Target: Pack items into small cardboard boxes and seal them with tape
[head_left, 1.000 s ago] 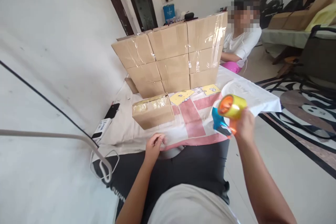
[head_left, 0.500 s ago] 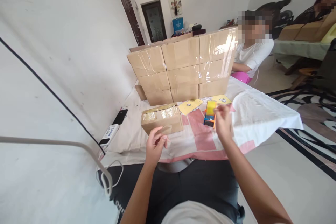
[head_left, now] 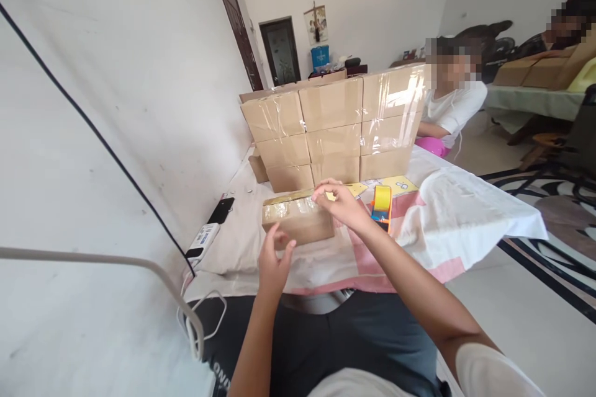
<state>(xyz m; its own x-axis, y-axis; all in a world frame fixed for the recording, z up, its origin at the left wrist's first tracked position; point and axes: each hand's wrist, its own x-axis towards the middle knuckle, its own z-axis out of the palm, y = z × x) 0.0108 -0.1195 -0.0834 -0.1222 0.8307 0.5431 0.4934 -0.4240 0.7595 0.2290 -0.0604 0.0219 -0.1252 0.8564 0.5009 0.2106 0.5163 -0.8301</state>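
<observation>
A small brown cardboard box wrapped in clear tape (head_left: 298, 221) lies on the near part of the white and pink cloth-covered table (head_left: 465, 211). The right hand (head_left: 342, 201) hovers over its right top edge, fingers loosely spread, holding nothing. The left hand (head_left: 274, 260) is open just in front of it. A yellow tape roll in an orange and blue dispenser (head_left: 382, 203) stands just to the right. No writing on the box is legible.

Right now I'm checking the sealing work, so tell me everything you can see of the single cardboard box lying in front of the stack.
The single cardboard box is a low, oblong brown carton lying flat on the cloth-covered table, apart from the stacked boxes behind it. Glossy clear tape wraps its top and front edge. It looks closed. The right hand rests over its top right corner; the left hand hovers at its near left side, contact unclear. A tape dispenser stands to its right.
</observation>
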